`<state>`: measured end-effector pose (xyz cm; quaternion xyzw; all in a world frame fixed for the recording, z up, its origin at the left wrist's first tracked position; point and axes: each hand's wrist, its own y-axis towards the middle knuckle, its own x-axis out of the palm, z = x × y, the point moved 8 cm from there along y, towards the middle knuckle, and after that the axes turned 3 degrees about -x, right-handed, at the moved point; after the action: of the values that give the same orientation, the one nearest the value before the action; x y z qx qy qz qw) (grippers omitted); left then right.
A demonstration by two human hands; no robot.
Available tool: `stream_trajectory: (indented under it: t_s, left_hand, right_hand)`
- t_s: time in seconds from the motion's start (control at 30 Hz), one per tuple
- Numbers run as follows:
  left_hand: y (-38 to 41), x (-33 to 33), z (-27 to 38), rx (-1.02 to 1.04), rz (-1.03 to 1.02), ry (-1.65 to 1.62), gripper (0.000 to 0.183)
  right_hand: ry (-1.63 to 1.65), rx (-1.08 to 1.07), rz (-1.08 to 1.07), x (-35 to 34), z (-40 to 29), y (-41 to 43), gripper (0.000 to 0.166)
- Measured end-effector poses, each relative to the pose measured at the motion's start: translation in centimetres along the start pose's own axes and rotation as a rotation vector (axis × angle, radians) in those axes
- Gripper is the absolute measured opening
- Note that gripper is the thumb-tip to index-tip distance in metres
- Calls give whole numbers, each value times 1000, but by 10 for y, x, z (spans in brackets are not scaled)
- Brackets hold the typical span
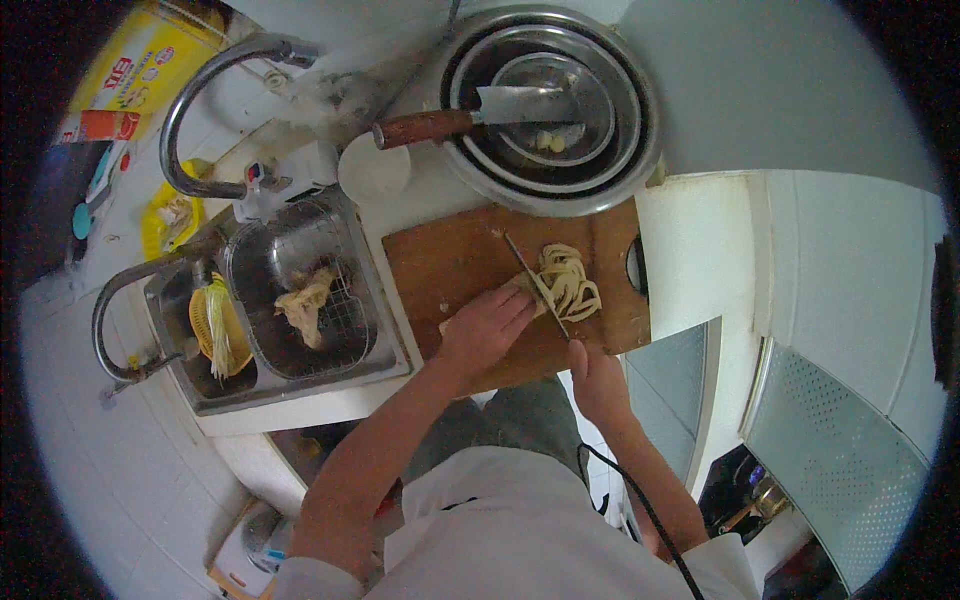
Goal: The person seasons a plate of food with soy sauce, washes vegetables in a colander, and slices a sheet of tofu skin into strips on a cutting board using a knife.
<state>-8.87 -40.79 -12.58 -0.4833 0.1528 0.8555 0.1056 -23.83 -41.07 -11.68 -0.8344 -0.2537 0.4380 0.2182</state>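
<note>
A wooden cutting board (420, 262) lies on the counter before me. My left hand (491, 326) presses down on a flat folded strip of pale food, perhaps dough or tofu skin (521, 283), with the fingers against the knife. My right hand (598, 379) holds a kitchen knife (536, 286) by its handle, its blade upright and seen nearly edge-on across the strip. To the right of the blade lies a loose pile of pale cut strips (570, 281).
Nested steel bowls (551, 202) stand behind the board, with a wooden-handled cleaver (427, 128) laid across them. At the left, a steel sink (390, 360) holds raw meat (306, 306), a wire rack and a yellow basket (201, 315) with scallions. A curved faucet (171, 127) rises above.
</note>
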Motion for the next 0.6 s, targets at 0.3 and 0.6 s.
stream_trajectory:
  t_s: [0.3, 0.6]
  left_hand:
    - [2, -5, 0, 28, 47, -16, 28]
    - [2, -8, 0, 16, 73, -7, 28]
  right_hand:
    - [-87, 104, -32, 0, 6, -29, 39]
    - [-86, -17, 78, 14, 6, -13, 38]
